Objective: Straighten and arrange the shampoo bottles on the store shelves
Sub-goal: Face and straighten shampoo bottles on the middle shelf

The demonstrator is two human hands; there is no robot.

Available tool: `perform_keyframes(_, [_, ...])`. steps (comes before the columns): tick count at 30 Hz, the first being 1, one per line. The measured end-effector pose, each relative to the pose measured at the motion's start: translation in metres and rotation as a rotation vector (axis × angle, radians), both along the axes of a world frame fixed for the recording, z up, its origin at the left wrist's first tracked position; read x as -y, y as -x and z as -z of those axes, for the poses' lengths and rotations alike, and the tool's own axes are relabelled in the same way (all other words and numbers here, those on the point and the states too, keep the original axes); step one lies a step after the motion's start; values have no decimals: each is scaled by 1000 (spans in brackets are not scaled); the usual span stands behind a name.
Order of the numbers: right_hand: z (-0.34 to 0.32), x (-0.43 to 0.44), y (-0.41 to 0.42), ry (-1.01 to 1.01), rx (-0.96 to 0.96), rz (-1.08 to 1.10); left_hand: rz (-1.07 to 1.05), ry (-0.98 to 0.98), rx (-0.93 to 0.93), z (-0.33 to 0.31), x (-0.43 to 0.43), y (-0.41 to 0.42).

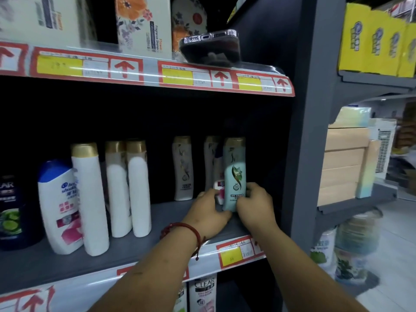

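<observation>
Tightly hemmed in

We curl left grip and right grip round the foot of a teal gold-capped shampoo bottle, upright at the right end of the grey shelf. Two pale gold-capped bottles and a small pink-and-white pack crowd behind; the dark shelf post stands just beside.

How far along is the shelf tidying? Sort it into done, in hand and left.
Done: three white bottles stand upright side by side. In hand: the left hand and right hand grip the teal bottle low down. Left: the beige bottles sit further back, and a pink bottle is crowded beside the teal one.
</observation>
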State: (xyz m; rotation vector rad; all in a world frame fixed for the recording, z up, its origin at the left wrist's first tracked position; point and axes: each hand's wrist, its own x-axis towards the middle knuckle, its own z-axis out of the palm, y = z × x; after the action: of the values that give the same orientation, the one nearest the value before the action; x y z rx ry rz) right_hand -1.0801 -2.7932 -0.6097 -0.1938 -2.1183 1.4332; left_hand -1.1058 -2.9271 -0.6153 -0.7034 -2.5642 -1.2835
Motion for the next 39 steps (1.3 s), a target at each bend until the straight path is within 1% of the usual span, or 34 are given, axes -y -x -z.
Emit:
perform_keyframes(3, [2, 3, -3, -63, -15, 2, -4, -70, 30, 1, 2, 2])
perform_keyframes(7, [2, 7, -4, -139, -5, -1, 0, -250, 89, 2, 2, 3])
perform_keyframes(9, [2, 8, -3, -159, -1, -35, -33, -300, 85, 2, 4, 4])
perform_keyframes(12, [2, 6, 0, -145, 12, -124, -99, -309, 59, 1, 8, 4])
perform_keyframes(14, [-2, 5, -3, -105, 25, -213, -110, -321, 78, -2, 12, 0])
perform_keyframes(17, [-16, 5, -18, -59, 56, -316, -93, -318, 135, -14, 20, -13])
perform_keyframes(20, [-30, 13, -45, -97, 55, -352, -53, -266, 126, -28, 38, -38])
perform_keyframes(24, [-47, 41, -92, -150, 8, -378, -11, -294, 87, -39, 78, -84])
perform_keyframes(28, [-58, 87, -140, -171, -19, -452, -4, -351, 43, -38, 132, -132])
perform_keyframes(33, [-59, 163, -183, -187, 2, -580, -75, -360, 30, -31, 214, -180])
perform_keyframes(39, [-55, 274, -199, -211, -8, -690, -178, -352, 42, -30, 329, -230])
